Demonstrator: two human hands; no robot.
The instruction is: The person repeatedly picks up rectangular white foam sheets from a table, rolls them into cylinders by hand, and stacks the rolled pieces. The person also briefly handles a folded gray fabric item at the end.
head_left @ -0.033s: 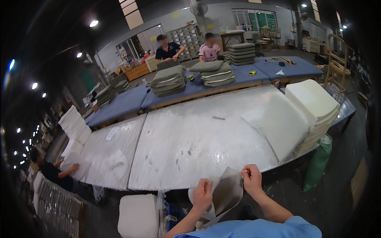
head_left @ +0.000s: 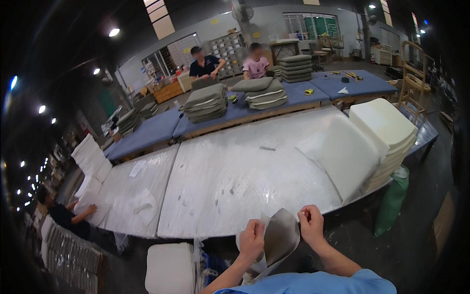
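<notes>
In front of my body hangs a grey-beige fabric piece (head_left: 284,232), curled round like an open bag, with a lighter face towards its left. My left hand (head_left: 252,241) is closed on its left side, thumb uppermost. My right hand (head_left: 312,225) is bent into a pinch just beside the fabric's upper right edge; whether the fingertips grip anything is too small to tell. Beyond both hands lies the near edge of a plastic-wrapped white table (head_left: 245,181). The lower part of the fabric disappears against my blue shirt.
White foam pads (head_left: 384,125) are stacked at the table's right end, one pad (head_left: 347,154) leaning against them. A green sack (head_left: 394,201) stands below. White cushions (head_left: 169,267) sit at lower left. A co-worker (head_left: 68,215) handles white pads; two others stand behind blue tables (head_left: 298,93) with grey cushions.
The fabric's upper edge has drawn slightly away from my right fingertips and its opening looks rounder. My left hand has stayed nearly in place. The whole view has shifted a little.
</notes>
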